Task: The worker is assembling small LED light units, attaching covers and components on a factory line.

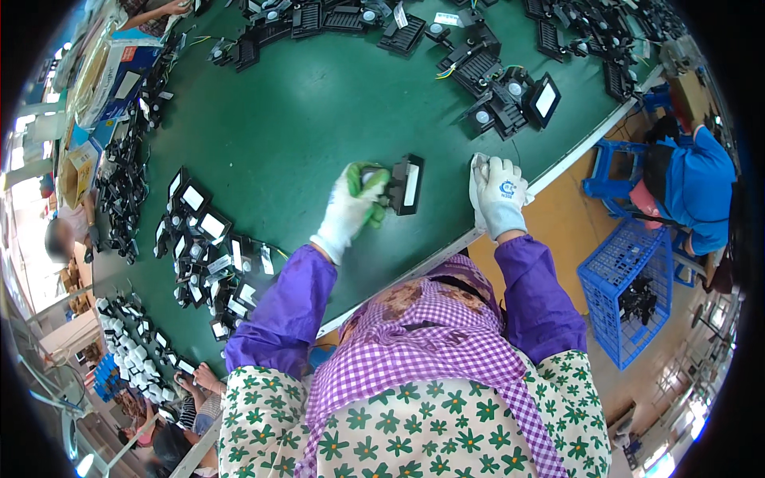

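My left hand (347,209), in a white glove with green on the fingers, is closed round the sensor end of a small black floodlight (409,185). The lamp is tilted up on its side above the green table, its pale front panel facing right. Near the table's front edge, my right hand (505,191) in a similar glove is closed over a white cloth (478,188). Part of the cloth sticks out left of the fingers; the rest is hidden under the hand.
Floodlights with round sensors (502,99) lie at the far right. More lamps form a pile (211,247) at the left, and others line the back. A blue crate (625,295) stands on the floor at right, near a person in blue (697,191). Cardboard boxes (119,76) stand far left.
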The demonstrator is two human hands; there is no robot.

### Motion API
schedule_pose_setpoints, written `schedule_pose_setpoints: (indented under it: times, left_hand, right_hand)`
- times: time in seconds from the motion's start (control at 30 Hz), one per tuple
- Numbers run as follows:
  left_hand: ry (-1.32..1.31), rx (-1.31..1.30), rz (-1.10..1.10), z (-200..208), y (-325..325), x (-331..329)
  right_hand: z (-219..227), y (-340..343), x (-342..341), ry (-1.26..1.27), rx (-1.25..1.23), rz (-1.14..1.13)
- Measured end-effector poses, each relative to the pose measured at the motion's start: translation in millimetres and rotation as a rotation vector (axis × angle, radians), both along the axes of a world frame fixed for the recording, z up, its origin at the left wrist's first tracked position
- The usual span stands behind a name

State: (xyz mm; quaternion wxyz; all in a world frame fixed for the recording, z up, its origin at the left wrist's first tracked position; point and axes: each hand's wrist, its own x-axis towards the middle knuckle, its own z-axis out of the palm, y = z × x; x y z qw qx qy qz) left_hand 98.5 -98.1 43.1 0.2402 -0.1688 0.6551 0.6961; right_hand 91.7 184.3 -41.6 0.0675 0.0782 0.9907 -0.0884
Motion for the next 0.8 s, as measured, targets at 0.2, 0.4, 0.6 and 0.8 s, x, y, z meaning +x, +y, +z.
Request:
schedule_pose_setpoints:
  times: [0.2,0.4,0.6,0.8]
  left_hand:
    - [0.224,-0.914,-0.103,-64.9,-27.6,6.3]
    - [-0.011,-0.726,-0.207,-43.5,-3.7,25.6]
    - [0.047,-0.064,-0.331,-48.3,-6.1,14.9]
    - [0.074,0.057,-0.277,-82.1,1.3,42.5]
  right_hand:
    - [5.8,-18.3,11.8,0.03,0.077,0.047]
    - [-21.1,-5.6,1.3,0.076,0.08,0.02]
    - [-12.3,-19.3,-9.1,0.168,-0.146,0.081]
    - [20.2,-88.9,62.1,0.096,-0.149,0.37]
